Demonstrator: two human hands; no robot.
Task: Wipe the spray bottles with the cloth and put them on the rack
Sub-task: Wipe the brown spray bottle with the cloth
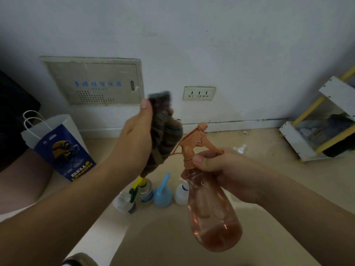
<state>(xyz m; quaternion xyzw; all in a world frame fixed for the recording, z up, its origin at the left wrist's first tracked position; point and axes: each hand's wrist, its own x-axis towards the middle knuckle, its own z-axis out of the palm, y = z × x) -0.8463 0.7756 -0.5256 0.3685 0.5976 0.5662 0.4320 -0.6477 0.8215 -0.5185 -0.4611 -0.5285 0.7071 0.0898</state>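
At 9 o'clock a white and blue paper bag stands on the floor by the wall. Just right of it, near the middle, the left hand is closed around a dark cloth, with the thumb pressed on its top edge. The cloth is bunched up and sits just beside the orange spray head, maybe touching it.

Below the cloth, toward 6 o'clock, four small bottles stand in a row on the floor: a clear one with a green trigger, one with a yellow top, a blue one and a white one.

At 5 o'clock the right hand is wrapped around the neck of the orange spray bottle. It is tilted, with a little orange water at the bottom.

At 3 o'clock the white and yellow rack stands by the wall, well apart from the bottle.
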